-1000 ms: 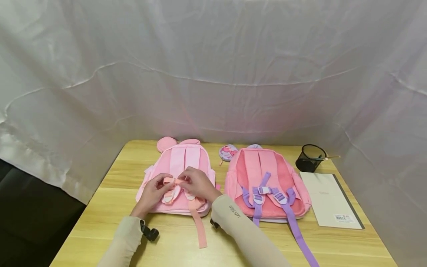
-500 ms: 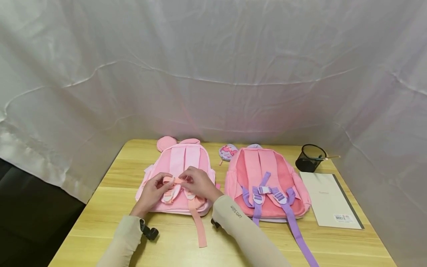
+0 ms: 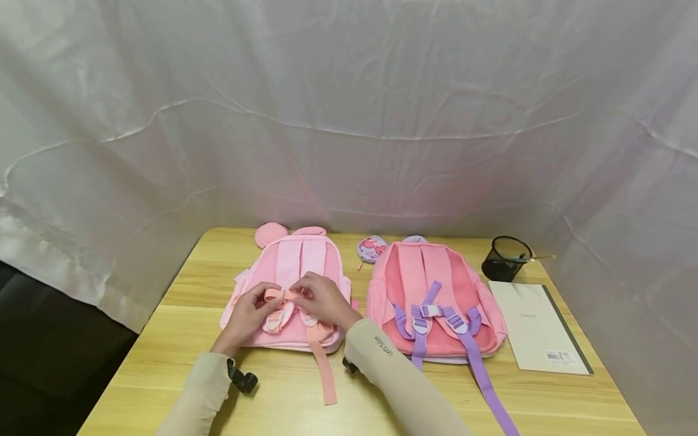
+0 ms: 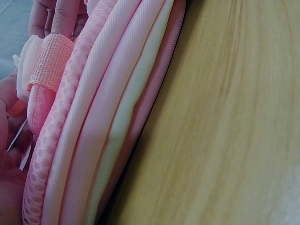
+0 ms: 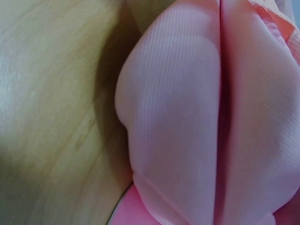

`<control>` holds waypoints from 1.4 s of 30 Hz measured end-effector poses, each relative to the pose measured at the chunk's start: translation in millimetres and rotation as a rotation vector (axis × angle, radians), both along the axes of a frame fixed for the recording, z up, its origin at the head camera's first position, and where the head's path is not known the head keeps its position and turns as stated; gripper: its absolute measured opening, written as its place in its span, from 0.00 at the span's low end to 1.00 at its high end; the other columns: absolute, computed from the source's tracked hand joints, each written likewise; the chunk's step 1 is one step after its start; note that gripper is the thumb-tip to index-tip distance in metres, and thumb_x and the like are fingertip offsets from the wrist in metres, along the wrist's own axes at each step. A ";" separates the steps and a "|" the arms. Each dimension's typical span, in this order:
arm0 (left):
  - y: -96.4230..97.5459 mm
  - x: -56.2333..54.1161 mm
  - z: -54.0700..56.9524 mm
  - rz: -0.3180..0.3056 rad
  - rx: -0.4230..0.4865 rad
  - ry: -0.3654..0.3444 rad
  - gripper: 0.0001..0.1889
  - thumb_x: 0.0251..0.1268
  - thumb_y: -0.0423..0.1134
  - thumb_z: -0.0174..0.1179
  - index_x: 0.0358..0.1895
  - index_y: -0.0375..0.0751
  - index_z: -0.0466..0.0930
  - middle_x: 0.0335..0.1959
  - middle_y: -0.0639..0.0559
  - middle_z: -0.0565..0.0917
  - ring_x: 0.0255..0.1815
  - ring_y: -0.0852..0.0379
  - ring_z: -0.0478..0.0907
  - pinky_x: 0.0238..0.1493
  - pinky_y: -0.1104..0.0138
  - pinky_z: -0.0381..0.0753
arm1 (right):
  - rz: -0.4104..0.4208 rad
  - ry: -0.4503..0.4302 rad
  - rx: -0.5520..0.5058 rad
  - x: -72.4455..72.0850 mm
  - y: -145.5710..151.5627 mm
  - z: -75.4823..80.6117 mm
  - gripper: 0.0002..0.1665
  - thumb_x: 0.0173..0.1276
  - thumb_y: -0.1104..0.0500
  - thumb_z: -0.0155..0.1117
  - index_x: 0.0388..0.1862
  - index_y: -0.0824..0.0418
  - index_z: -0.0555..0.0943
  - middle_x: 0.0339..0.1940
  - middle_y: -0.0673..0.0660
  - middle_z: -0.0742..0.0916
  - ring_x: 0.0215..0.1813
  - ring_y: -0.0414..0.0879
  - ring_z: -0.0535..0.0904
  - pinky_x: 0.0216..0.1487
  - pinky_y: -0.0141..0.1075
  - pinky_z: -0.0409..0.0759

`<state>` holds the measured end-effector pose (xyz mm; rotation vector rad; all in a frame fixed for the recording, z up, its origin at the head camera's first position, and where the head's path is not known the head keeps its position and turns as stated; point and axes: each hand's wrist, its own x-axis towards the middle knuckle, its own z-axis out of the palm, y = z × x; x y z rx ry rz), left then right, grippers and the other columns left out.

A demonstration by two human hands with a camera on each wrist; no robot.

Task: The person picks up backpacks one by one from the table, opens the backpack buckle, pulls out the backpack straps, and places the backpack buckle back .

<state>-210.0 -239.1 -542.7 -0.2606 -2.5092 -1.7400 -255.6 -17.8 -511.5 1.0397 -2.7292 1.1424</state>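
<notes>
A light pink backpack (image 3: 259, 278) lies with its strap side up at the left of the table. Over its lower half my left hand (image 3: 248, 316) pinches a peach webbing strap (image 3: 275, 295) near its loop. My right hand (image 3: 323, 301) pinches the same strap just to the right, fingertips close to the left ones. A loose strap end (image 3: 327, 381) trails off the bag's bottom edge onto the table. In the left wrist view, a white plastic adjuster (image 4: 29, 70) with peach webbing (image 4: 50, 61) shows beside the left fingers. The right wrist view shows mainly the bag's side (image 5: 173, 108).
A second pink backpack (image 3: 378, 290) with purple straps (image 3: 485, 381) lies to the right, its white buckle (image 3: 432, 310) fastened across. A notebook (image 3: 534, 327) and a black mesh pen cup (image 3: 498, 270) stand beyond it. Grey curtain (image 3: 349, 121) surrounds the wooden table (image 3: 180, 327).
</notes>
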 end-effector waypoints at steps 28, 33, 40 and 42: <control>3.7 -0.5 0.1 0.008 -0.053 0.020 0.13 0.75 0.34 0.62 0.58 0.36 0.81 0.43 0.41 0.83 0.37 0.66 0.75 0.40 0.74 0.76 | 0.013 -0.002 -0.031 -2.4 4.2 -4.7 0.15 0.70 0.57 0.73 0.54 0.56 0.87 0.44 0.50 0.87 0.43 0.38 0.83 0.49 0.28 0.81; 5.8 -0.1 0.2 0.020 -0.077 0.030 0.14 0.74 0.36 0.64 0.58 0.40 0.82 0.41 0.44 0.82 0.36 0.65 0.73 0.38 0.73 0.74 | -0.002 -0.025 -0.069 -1.9 5.6 -4.1 0.15 0.72 0.56 0.71 0.55 0.55 0.87 0.44 0.50 0.87 0.44 0.42 0.83 0.49 0.30 0.81; 7.5 -2.5 2.8 0.021 -0.057 0.036 0.18 0.69 0.42 0.69 0.58 0.43 0.79 0.43 0.46 0.89 0.38 0.64 0.82 0.41 0.72 0.81 | 0.013 -0.079 -0.057 -2.7 3.0 -0.8 0.19 0.75 0.51 0.67 0.62 0.53 0.83 0.49 0.51 0.88 0.50 0.43 0.84 0.55 0.34 0.81; 8.1 -3.1 3.3 0.016 -0.057 0.036 0.19 0.69 0.42 0.70 0.59 0.43 0.78 0.42 0.47 0.90 0.37 0.62 0.83 0.41 0.71 0.81 | 0.020 -0.089 -0.052 -3.2 1.8 0.2 0.19 0.76 0.51 0.67 0.63 0.53 0.82 0.49 0.51 0.88 0.51 0.42 0.84 0.57 0.35 0.81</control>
